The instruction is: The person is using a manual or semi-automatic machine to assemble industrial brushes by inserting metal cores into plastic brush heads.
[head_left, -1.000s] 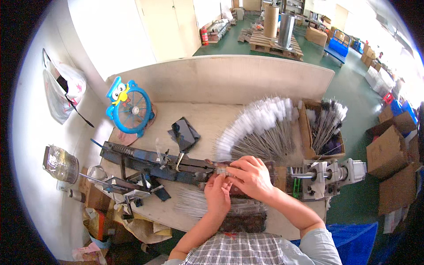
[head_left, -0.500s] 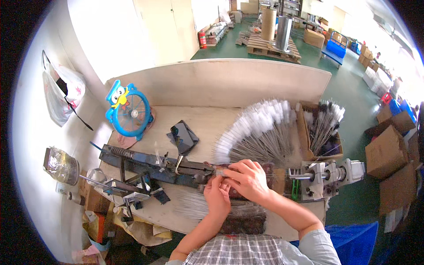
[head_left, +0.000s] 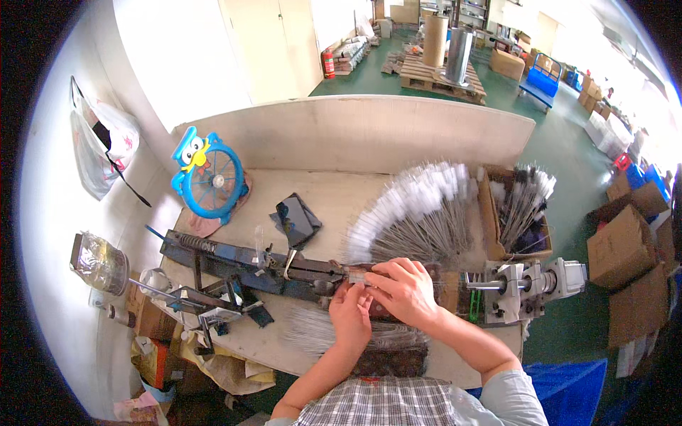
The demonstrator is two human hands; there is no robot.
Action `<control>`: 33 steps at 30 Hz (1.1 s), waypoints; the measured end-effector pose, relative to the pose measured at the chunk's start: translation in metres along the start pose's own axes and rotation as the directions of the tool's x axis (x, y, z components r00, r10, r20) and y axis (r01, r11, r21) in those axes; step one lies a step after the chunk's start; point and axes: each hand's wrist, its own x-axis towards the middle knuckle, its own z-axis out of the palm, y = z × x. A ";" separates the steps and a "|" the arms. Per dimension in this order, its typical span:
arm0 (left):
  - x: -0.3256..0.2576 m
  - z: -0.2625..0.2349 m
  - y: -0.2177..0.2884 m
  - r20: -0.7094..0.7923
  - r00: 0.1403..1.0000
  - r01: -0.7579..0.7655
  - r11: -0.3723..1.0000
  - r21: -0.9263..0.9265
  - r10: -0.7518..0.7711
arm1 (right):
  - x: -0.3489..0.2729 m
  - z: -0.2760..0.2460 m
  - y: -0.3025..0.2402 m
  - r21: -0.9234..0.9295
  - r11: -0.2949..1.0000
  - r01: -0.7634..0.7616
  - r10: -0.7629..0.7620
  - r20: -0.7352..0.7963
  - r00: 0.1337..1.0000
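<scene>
My left hand (head_left: 351,314) and my right hand (head_left: 403,287) meet at the middle of a long dark metal machine (head_left: 234,261) that lies across the bench. Between their fingertips both pinch a small pale piece (head_left: 357,278) that rests on the machine's rail. My right hand curls over the rail from the right, while my left comes up from below. Just behind my hands, a fan of thin wire brushes with white tips (head_left: 415,209) is spread out. A bundle of thin wires (head_left: 312,334) lies by my left wrist.
An open cardboard box (head_left: 490,220) with more brushes stands at the right. A grey motor unit (head_left: 533,284) ends the machine. A blue toy-shaped fan (head_left: 209,177), a phone on dark cloth (head_left: 297,216) and a clear jar (head_left: 99,263) sit to the left. A low partition (head_left: 355,131) backs the bench.
Both hands stay at the same spot on the machine's rail, fingers shifting slightly on the pale piece. The view has tilted a little.
</scene>
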 end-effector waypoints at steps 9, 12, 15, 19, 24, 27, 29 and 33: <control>-0.002 0.006 0.005 -0.016 0.999 0.051 0.997 -0.066 -0.052 | 0.001 0.005 0.002 -0.022 0.998 0.052 -0.053 -0.038 0.998; -0.005 0.012 0.007 -0.037 0.998 0.047 0.996 -0.074 -0.050 | 0.002 0.007 0.002 -0.013 0.999 0.052 -0.052 -0.032 0.998; -0.005 0.015 0.003 -0.070 0.998 0.009 1.000 -0.018 -0.010 | 0.002 0.005 0.002 -0.018 0.999 0.050 -0.051 -0.019 0.999; -0.003 0.011 0.002 -0.028 1.000 -0.011 1.000 0.009 0.012 | 0.005 0.005 0.002 0.005 0.998 0.058 -0.058 -0.013 0.998; 0.001 0.009 0.004 -0.018 1.000 0.006 1.000 -0.005 -0.006 | 0.009 0.004 0.003 0.029 0.997 0.072 -0.072 0.003 0.997; 0.000 0.009 0.007 -0.007 0.999 0.041 0.998 -0.054 -0.041 | 0.013 -0.009 -0.004 0.050 0.998 0.035 -0.035 0.001 0.999; -0.003 0.010 0.011 -0.005 0.999 0.051 0.995 -0.088 -0.052 | 0.012 -0.014 -0.002 0.057 0.998 0.006 -0.005 -0.016 1.000; -0.007 0.007 0.012 -0.053 0.994 0.101 0.995 0.027 -0.099 | -0.010 -0.012 0.011 -0.095 0.995 0.005 0.008 0.145 0.989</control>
